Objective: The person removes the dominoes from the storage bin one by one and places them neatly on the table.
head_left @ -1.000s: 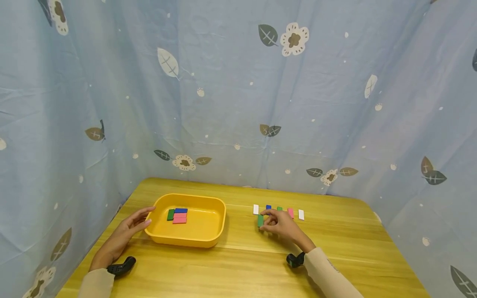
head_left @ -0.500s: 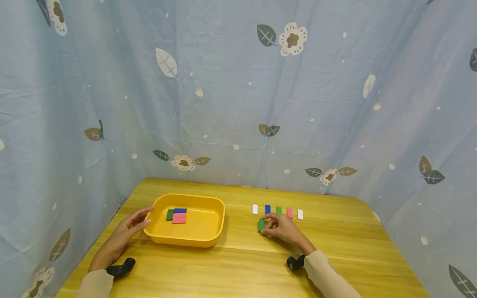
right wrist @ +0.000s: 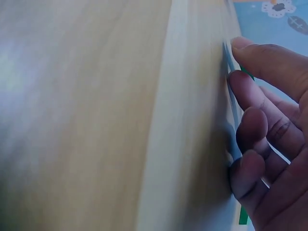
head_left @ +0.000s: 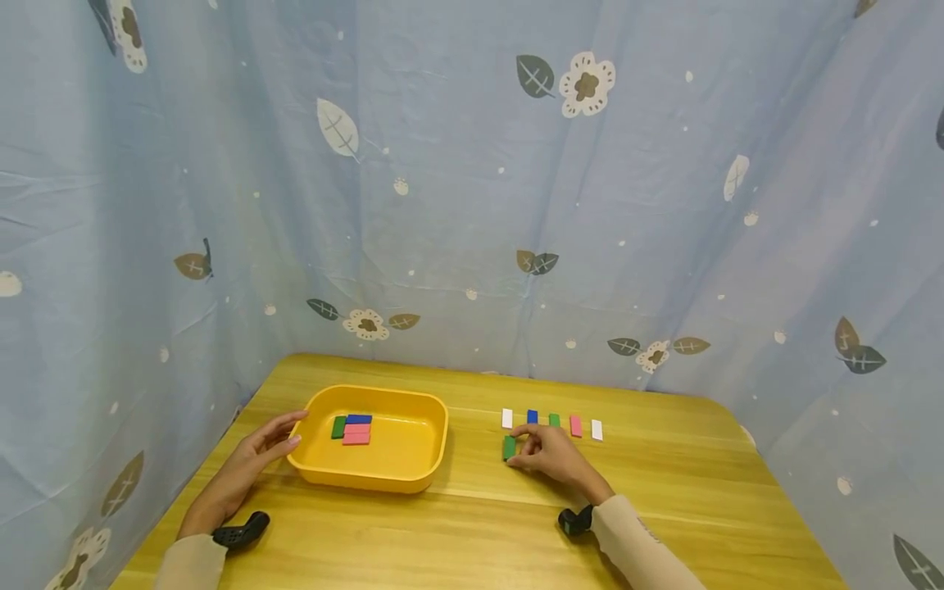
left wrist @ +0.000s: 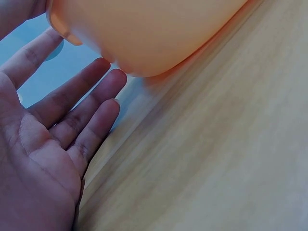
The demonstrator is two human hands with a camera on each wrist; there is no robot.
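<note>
My right hand [head_left: 547,457] pinches a small green block [head_left: 509,448] between thumb and index finger, low over the table in front of the row. In the right wrist view the other fingers of the right hand [right wrist: 274,125] are curled; the pinched block is mostly hidden there. My left hand [head_left: 247,459] touches the left rim of a yellow tray [head_left: 369,482] with thumb and index finger. Fairly straight fingers of the left hand [left wrist: 57,110] show beside the tray wall [left wrist: 144,33] in the left wrist view.
Behind the right hand stand a white block [head_left: 506,419], a blue block [head_left: 532,417], another green block [head_left: 555,420], a pink block [head_left: 576,426] and a second white block [head_left: 596,430]. Several blocks, including a pink one [head_left: 356,439], lie together in the tray. A curtain [head_left: 472,205] surrounds the table.
My right hand has brought the pinched green block a little toward the table's front and slightly left, away from the row. The left hand and the tray stay in place.
</note>
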